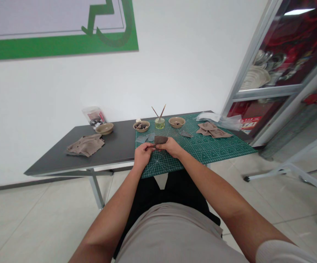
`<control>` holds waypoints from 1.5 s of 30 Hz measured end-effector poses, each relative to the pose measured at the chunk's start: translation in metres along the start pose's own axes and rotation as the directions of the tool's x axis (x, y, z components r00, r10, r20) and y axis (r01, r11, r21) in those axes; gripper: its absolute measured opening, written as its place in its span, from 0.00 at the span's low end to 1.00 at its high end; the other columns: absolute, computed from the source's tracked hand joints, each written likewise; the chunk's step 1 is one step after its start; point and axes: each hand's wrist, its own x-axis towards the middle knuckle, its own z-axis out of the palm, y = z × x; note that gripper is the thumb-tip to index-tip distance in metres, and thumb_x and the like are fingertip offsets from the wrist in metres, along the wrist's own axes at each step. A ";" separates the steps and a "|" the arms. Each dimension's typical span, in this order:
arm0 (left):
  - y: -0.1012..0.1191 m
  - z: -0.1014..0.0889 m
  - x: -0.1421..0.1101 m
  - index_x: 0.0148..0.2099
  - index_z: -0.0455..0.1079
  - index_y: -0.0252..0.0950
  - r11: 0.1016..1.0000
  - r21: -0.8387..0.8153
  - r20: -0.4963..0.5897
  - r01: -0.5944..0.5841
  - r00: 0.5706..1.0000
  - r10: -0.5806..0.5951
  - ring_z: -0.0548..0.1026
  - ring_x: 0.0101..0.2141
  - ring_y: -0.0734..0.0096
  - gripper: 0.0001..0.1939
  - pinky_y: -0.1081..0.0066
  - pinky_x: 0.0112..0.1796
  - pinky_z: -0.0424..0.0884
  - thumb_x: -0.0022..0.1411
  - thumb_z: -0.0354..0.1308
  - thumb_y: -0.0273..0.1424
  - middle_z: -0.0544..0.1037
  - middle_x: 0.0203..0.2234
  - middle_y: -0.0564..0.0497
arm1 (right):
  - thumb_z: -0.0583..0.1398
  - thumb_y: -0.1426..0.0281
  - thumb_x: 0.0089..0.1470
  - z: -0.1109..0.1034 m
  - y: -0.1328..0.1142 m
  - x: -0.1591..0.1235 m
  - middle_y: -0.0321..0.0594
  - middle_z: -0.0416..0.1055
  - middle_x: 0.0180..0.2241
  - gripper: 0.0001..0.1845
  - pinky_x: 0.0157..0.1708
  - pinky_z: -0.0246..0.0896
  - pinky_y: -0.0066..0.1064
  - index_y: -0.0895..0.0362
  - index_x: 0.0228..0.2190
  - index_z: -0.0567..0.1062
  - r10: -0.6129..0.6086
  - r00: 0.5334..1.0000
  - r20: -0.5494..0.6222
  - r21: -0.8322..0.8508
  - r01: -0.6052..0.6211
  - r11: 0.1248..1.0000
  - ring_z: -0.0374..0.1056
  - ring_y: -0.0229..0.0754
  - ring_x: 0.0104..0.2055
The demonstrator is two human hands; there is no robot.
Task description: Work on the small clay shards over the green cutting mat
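White wall [65,87] runs behind a dark grey table [51,162] on metal legs [96,190]; large green-bordered sign [60,45] mounted above. Floor: pale tile [24,223]. Past the table's right end stands a metal-framed glass cabinet [273,62], plates [254,78] inside against red. White metal stand [290,168] on the floor, right. Overhead light reflected in the cabinet glass.

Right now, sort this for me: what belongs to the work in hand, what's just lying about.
Likely in use: dark brown piece, held by left hand and right hand; green cutting mat; grey scraps.
Just lying about: crumpled beige cloth; plastic bag; clear plastic tub.
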 end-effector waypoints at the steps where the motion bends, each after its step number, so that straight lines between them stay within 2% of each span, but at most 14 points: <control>1: -0.001 0.000 0.001 0.32 0.76 0.39 0.999 -0.038 0.017 0.014 1.000 -0.013 0.76 0.28 0.70 0.08 0.70 0.35 0.72 0.51 0.59 0.23 0.80 0.25 0.55 | 0.74 0.65 0.29 0.000 0.000 0.000 0.38 0.76 0.28 0.23 0.30 0.63 0.30 0.60 0.31 0.79 -0.003 1.000 0.001 0.004 0.003 1.000 0.69 0.38 0.29; 5: -0.005 0.000 0.004 0.32 0.75 0.38 0.985 -0.162 0.055 0.061 0.997 -0.052 0.75 0.26 0.71 0.06 0.70 0.32 0.72 0.49 0.60 0.25 0.79 0.23 0.55 | 0.74 0.65 0.30 0.000 -0.001 -0.001 0.37 0.75 0.27 0.22 0.28 0.62 0.30 0.60 0.30 0.79 -0.009 1.000 0.013 0.002 0.009 1.000 0.68 0.37 0.28; 10: -0.008 -0.001 0.005 0.32 0.75 0.37 0.981 -0.187 0.061 0.047 0.997 -0.037 0.71 0.23 0.74 0.05 0.72 0.29 0.69 0.48 0.63 0.29 0.75 0.21 0.56 | 0.74 0.65 0.32 -0.002 -0.003 -0.002 0.35 0.74 0.26 0.20 0.29 0.61 0.29 0.60 0.30 0.79 -0.039 0.999 0.025 -0.024 0.040 0.999 0.66 0.35 0.26; 15: -0.010 -0.001 0.006 0.33 0.73 0.36 0.943 -0.313 0.071 0.112 0.993 -0.094 0.73 0.23 0.74 0.08 0.72 0.29 0.71 0.48 0.65 0.31 0.74 0.20 0.57 | 0.73 0.64 0.35 -0.003 -0.002 -0.003 0.35 0.73 0.26 0.18 0.29 0.60 0.28 0.59 0.29 0.78 -0.067 0.997 0.038 -0.053 0.069 0.996 0.65 0.35 0.27; 19: -0.009 0.000 0.005 0.41 0.72 0.36 0.920 -0.379 0.028 0.102 0.995 -0.099 0.74 0.24 0.73 0.15 0.70 0.30 0.73 0.49 0.65 0.33 0.75 0.22 0.56 | 0.71 0.64 0.38 -0.001 -0.003 -0.004 0.37 0.75 0.30 0.19 0.31 0.62 0.29 0.58 0.34 0.78 -0.082 0.996 0.029 -0.043 0.083 0.996 0.68 0.37 0.31; 25: -0.006 0.000 0.004 0.41 0.77 0.35 0.952 -0.286 0.014 0.104 0.994 -0.104 0.76 0.28 0.72 0.15 0.69 0.35 0.74 0.49 0.65 0.33 0.78 0.26 0.53 | 0.69 0.62 0.41 -0.001 -0.001 -0.002 0.39 0.77 0.33 0.20 0.31 0.64 0.30 0.57 0.37 0.77 -0.066 0.997 -0.040 -0.015 0.065 0.998 0.70 0.39 0.33; 29: -0.007 0.000 0.005 0.43 0.77 0.35 0.961 -0.253 0.047 0.113 0.993 -0.104 0.75 0.27 0.73 0.17 0.71 0.34 0.73 0.49 0.64 0.30 0.78 0.27 0.53 | 0.70 0.63 0.40 -0.001 -0.001 -0.002 0.39 0.77 0.33 0.20 0.31 0.65 0.30 0.57 0.37 0.77 -0.052 0.996 -0.069 0.029 0.054 0.998 0.70 0.39 0.32; 36: -0.005 0.001 0.003 0.36 0.76 0.36 0.987 -0.125 0.087 0.101 0.992 -0.091 0.74 0.23 0.73 0.11 0.72 0.29 0.70 0.56 0.62 0.39 0.76 0.20 0.55 | 0.71 0.65 0.38 -0.002 0.000 -0.001 0.39 0.77 0.32 0.19 0.32 0.66 0.30 0.59 0.34 0.78 -0.050 0.999 -0.009 0.088 0.051 0.995 0.70 0.39 0.33; 41: -0.004 0.002 0.001 0.39 0.77 0.36 0.998 -0.054 0.087 0.042 0.996 -0.037 0.75 0.27 0.72 0.10 0.72 0.33 0.72 0.54 0.62 0.33 0.79 0.27 0.53 | 0.72 0.64 0.37 -0.004 0.001 0.000 0.39 0.77 0.32 0.20 0.35 0.67 0.31 0.60 0.33 0.78 -0.054 0.999 0.008 0.082 0.053 0.995 0.71 0.38 0.33; 45: 0.000 0.000 0.001 0.38 0.77 0.37 0.997 0.071 0.077 -0.025 0.997 0.019 0.74 0.29 0.72 0.08 0.72 0.34 0.71 0.56 0.59 0.29 0.79 0.28 0.53 | 0.72 0.63 0.37 -0.003 -0.001 -0.001 0.39 0.77 0.34 0.23 0.35 0.69 0.30 0.59 0.36 0.78 -0.032 0.999 0.027 0.026 0.031 0.999 0.72 0.39 0.34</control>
